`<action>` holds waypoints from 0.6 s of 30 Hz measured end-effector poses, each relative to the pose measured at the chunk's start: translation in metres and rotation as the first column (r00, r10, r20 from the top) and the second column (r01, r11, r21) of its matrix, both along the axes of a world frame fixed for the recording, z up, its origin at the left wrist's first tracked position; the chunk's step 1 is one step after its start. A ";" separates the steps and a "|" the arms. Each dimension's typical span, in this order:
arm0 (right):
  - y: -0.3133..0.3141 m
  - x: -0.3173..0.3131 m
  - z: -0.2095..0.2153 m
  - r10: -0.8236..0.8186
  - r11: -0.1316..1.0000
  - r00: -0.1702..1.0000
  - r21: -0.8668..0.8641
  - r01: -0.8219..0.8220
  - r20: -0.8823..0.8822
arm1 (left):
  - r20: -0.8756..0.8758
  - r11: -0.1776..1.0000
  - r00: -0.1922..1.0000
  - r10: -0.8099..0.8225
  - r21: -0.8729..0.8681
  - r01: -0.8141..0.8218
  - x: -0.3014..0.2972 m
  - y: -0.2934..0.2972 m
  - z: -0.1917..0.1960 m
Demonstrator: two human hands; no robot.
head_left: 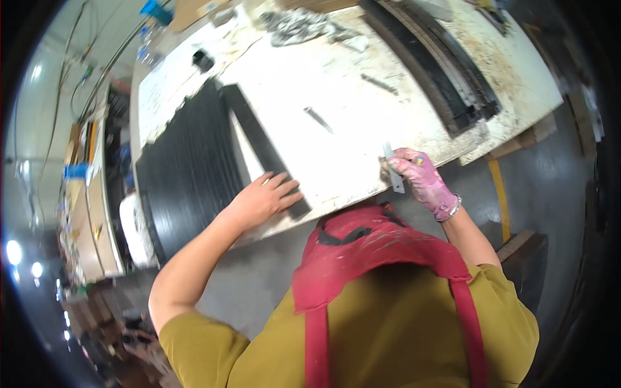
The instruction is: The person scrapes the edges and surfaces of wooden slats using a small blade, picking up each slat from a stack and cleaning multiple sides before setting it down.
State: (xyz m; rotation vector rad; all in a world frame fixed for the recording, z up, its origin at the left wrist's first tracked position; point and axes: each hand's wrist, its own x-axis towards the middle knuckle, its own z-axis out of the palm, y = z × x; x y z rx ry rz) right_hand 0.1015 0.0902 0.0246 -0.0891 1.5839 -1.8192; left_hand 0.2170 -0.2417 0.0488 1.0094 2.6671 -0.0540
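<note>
White worktable (362,84): left hand (262,197) flat, fingers spread on black strip (259,139); gloved right hand (420,178) grips metal blade (393,169).

Black strip (264,150); white table (336,77); red apron (375,252).

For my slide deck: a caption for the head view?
Bare left hand presses a long black strip on a stained white table; gloved right hand holds a grey blade.

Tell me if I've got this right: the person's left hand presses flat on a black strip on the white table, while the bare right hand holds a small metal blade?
Not quite. The right hand is not bare: the head view shows it in a pink glove. The rest holds: the left hand lies flat on the black strip on the white table, and the right holds the small metal blade.
</note>
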 end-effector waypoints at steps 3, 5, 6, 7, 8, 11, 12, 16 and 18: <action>-0.003 -0.016 0.005 0.016 0.997 0.986 0.077 -0.004 -0.164 | 0.021 0.996 1.000 -0.022 -0.085 0.024 0.001 -0.018 0.007; 0.001 -0.031 0.032 0.031 0.991 0.993 0.129 -0.016 -0.115 | 0.097 0.990 0.995 0.023 -0.139 -0.010 0.002 -0.030 0.011; 0.007 -0.039 0.039 -0.017 0.996 0.992 0.080 0.027 -0.123 | 0.113 0.984 0.993 0.036 -0.179 -0.015 0.003 -0.035 0.016; 0.008 -0.048 0.047 -0.041 0.999 0.992 0.021 0.044 -0.121 | 0.135 0.972 0.988 0.077 -0.230 -0.044 0.010 -0.037 0.024; 0.012 -0.055 0.064 -0.092 0.996 0.992 -0.001 0.092 -0.081 | 0.151 0.965 0.982 0.110 -0.253 -0.069 0.015 -0.035 0.032; 0.042 -0.109 0.047 -0.140 0.989 0.962 -0.078 0.125 -0.236 | 0.329 0.957 0.908 0.259 -0.212 -0.196 -0.008 -0.029 0.029; 0.047 -0.127 0.053 -0.135 0.990 0.960 -0.065 0.123 -0.244 | 0.367 0.941 0.876 0.314 -0.247 -0.233 -0.014 -0.027 0.030; 0.066 -0.196 0.076 -0.026 1.000 0.956 0.003 0.028 -0.291 | 0.323 0.895 0.838 0.440 -0.236 -0.379 -0.028 -0.011 0.026; 0.066 -0.217 0.090 0.046 0.998 0.952 -0.031 -0.058 -0.302 | 0.165 0.854 0.838 0.520 -0.085 -0.514 -0.043 0.006 0.018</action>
